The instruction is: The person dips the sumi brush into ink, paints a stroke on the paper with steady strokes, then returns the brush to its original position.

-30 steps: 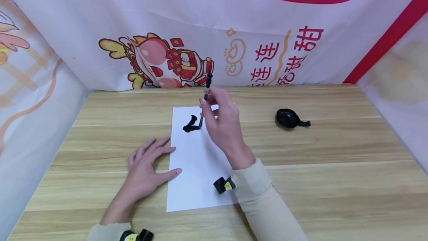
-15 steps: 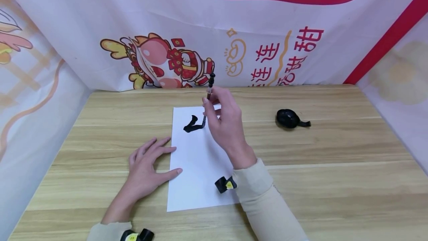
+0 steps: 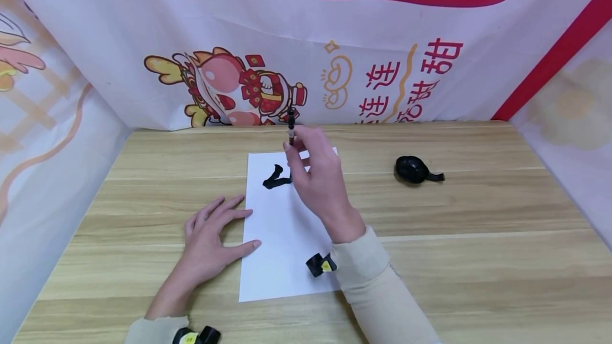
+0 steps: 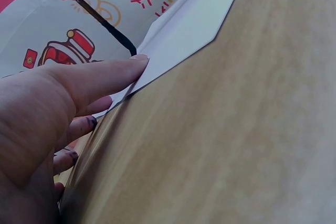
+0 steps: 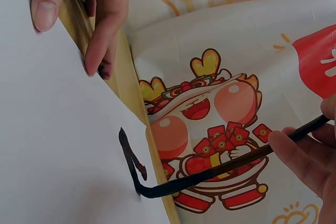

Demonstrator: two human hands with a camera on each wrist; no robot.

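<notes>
A writing brush (image 5: 236, 161) with a dark handle and black, inky bristles is pinched between the thumb and fingers of my right hand (image 3: 317, 177). Its bent tip touches a white sheet of paper (image 3: 282, 243), at the end of a black ink stroke (image 3: 274, 180) near the sheet's top. In the head view the hand hides most of the lower brush. My left hand (image 3: 207, 243) lies at the paper's left edge with fingers spread, thumb and forefinger resting on the sheet. Dark smudges mark some left fingertips (image 4: 89, 123) in the left wrist view.
A glossy black object (image 3: 411, 169) with a short stub lies to the right of the paper on the wooden table (image 3: 478, 200). Behind the table hangs a white cloth (image 3: 268, 20) with red characters and a cartoon figure. Small cameras sit at both wrists.
My right hand first moved slightly right, drawing the stroke a little longer, then shifted back left as the brush handle swung more upright. My left hand and the paper stay almost still.
</notes>
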